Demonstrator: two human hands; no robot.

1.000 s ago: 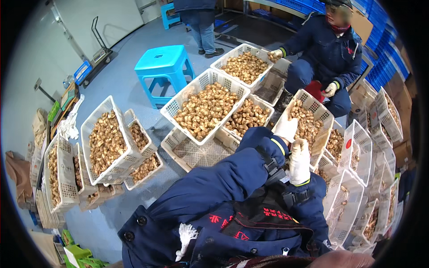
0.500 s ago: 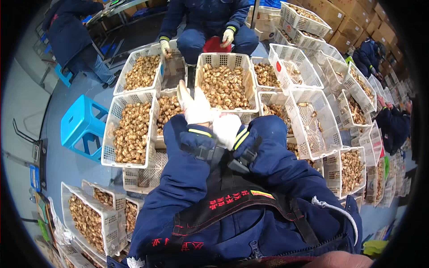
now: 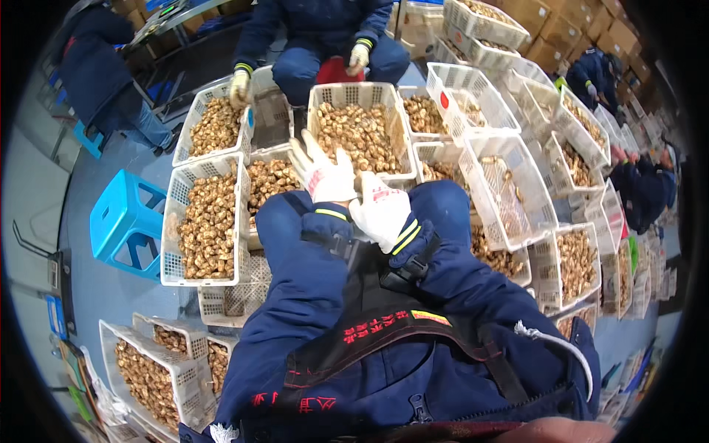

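My left hand (image 3: 323, 171), in a white glove with red print, is raised over the near edge of a white plastic crate (image 3: 399, 176), fingers spread and nothing in it. My right hand (image 3: 382, 214), gloved alike, is beside the left wrist with its fingers curled; what they grip is hidden. The crate holds many small roundish golden-brown pieces (image 3: 362, 133), perhaps bulbs or mushrooms. To the left stands another crate (image 3: 240, 221) full of the same pieces (image 3: 207, 225). A partly hidden crate with more pieces (image 3: 272, 179) lies between them.
Across from me a seated co-worker (image 3: 317, 44) in gloves reaches one hand (image 3: 240, 88) to the far-left crate. A nearly bare crate (image 3: 539, 199) tops the stack on my right. A blue stool (image 3: 122, 218) stands left. More crates (image 3: 185, 391) are at lower left; cardboard boxes (image 3: 569, 29) pile up behind.
My hands have parted slightly; the left fingers have spread and the right hand has shifted down and right. The co-worker's hand has moved onto the far-left crate. The view has shifted a little.
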